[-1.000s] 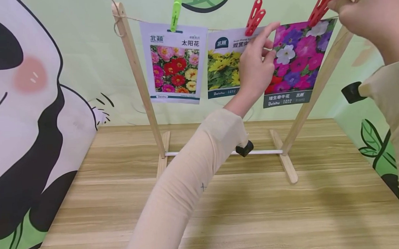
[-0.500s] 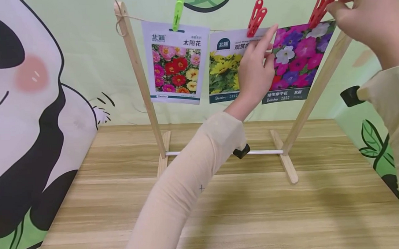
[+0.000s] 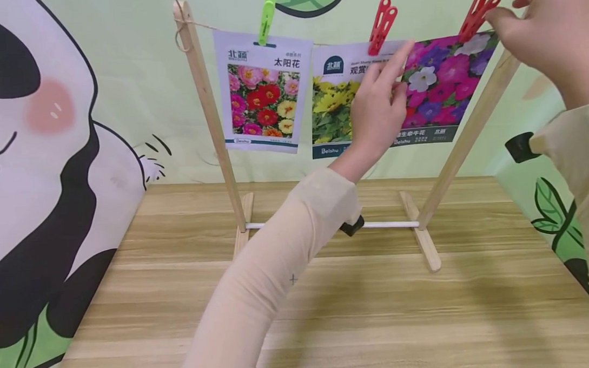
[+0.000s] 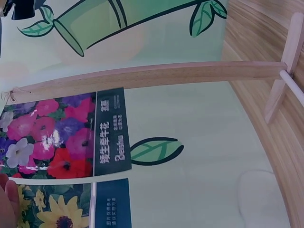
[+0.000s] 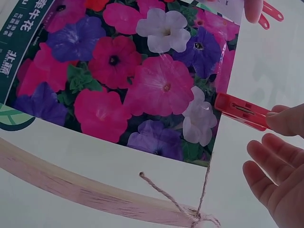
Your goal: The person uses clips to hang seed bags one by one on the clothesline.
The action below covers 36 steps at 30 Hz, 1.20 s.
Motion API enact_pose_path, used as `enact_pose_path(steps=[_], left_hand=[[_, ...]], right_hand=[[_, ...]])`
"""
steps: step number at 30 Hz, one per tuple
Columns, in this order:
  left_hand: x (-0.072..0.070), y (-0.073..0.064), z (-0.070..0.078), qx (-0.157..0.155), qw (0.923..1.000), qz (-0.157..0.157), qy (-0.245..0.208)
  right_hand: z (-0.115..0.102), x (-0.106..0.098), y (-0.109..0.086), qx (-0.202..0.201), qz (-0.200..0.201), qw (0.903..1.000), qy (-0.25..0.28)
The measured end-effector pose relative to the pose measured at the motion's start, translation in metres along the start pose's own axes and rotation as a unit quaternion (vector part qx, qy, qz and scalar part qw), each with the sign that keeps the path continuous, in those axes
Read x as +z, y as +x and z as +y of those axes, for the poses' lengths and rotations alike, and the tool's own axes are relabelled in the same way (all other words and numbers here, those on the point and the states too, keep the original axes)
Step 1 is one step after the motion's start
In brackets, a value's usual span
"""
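Note:
Three seed packets hang from a string between two wooden posts. My right hand [image 3: 552,34] pinches a red clothespin [image 5: 242,111], thumb at its handle end in the right wrist view; its jaws bite the top edge of the petunia packet [image 3: 442,87]. My left hand [image 3: 379,102] lies with the index finger extended where the petunia packet meets the yellow-flower packet [image 3: 333,107], covering part of both. Another red clothespin [image 3: 382,26] holds that middle packet. On the left, a green clothespin [image 3: 266,20] holds the white-bordered packet [image 3: 264,93].
The wooden stand's left post [image 3: 204,100] and right post [image 3: 477,118] are joined low down by a white rod [image 3: 390,224]. It stands on a wood-grain table [image 3: 401,321]. Behind is a backdrop with a panda [image 3: 119,174]. Knotted string [image 5: 197,216] shows at the right post.
The right clothespin's handles have spread apart as my right thumb and finger eased. The petunia packet's lower edge has risen, and the middle packet overlaps it more. My left hand stays nearly in place.

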<state>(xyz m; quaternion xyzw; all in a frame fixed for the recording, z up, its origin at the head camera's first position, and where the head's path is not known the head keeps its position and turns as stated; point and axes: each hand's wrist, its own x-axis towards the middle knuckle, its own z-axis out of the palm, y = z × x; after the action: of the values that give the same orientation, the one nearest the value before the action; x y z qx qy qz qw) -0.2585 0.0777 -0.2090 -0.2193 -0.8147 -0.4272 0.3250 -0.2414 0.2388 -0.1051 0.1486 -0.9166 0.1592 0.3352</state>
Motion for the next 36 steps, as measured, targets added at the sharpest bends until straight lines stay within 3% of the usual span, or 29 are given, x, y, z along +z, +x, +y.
enact_pose_path(steps=[9, 23, 30, 36], left_hand=[[-0.002, -0.003, -0.003, 0.011, 0.9999, -0.006, 0.001], [-0.008, -0.012, -0.016, 0.028, 0.9996, 0.006, -0.008], [-0.011, -0.017, -0.024, 0.031, 0.9995, 0.006, -0.007], [-0.015, -0.021, -0.028, 0.031, 0.9992, -0.001, -0.024]], right_hand=[[-0.001, -0.004, -0.005, 0.022, -0.003, 0.9997, -0.011], [0.007, -0.008, -0.022, 0.036, 0.033, 0.9988, -0.007], [0.01, -0.005, -0.028, 0.008, 0.062, 0.9976, 0.03], [0.011, -0.004, -0.035, 0.002, 0.07, 0.9971, 0.03]])
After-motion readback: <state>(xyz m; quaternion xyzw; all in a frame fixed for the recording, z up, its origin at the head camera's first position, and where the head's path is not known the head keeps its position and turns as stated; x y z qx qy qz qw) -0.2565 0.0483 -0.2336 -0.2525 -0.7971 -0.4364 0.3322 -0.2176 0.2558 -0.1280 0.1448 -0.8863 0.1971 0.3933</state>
